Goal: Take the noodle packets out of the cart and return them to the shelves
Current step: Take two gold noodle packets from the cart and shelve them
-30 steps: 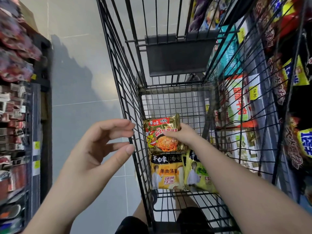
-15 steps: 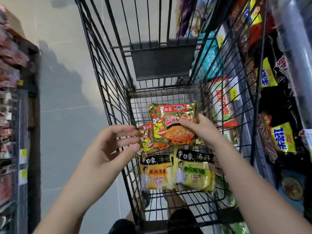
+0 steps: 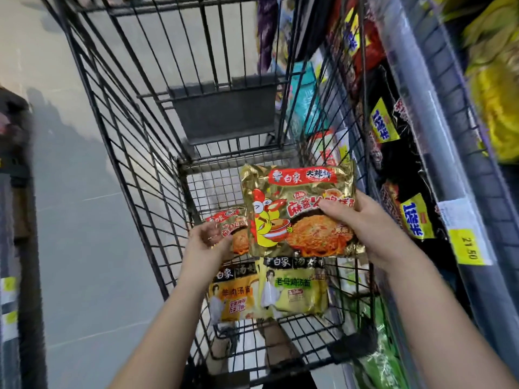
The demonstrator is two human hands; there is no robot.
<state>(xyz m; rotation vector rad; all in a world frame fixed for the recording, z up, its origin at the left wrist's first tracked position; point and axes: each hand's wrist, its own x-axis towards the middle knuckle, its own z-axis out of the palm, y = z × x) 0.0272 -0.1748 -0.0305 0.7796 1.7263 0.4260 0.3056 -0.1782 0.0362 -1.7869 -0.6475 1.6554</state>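
Observation:
My right hand (image 3: 370, 226) grips a gold noodle packet with a chicken cartoon (image 3: 295, 211) by its right edge, lifted above the black wire cart (image 3: 118, 130). Inside the cart, my left hand (image 3: 207, 242) pinches a second gold packet (image 3: 233, 228) at its left edge; that packet is partly hidden behind the first. On the cart floor lie an orange-yellow packet (image 3: 236, 299) and a yellow-green packet (image 3: 297, 290), side by side.
Shelves (image 3: 438, 153) on the right hold dark, yellow and red noodle packs, with a yellow price tag (image 3: 469, 248) on the rail. Another rack (image 3: 14, 192) stands at the far left. Grey floor tiles (image 3: 84, 220) lie between.
My right hand has lifted the gold packet up and to the right. My left hand has moved from outside the cart's left wall into the basket and taken hold of the second gold packet.

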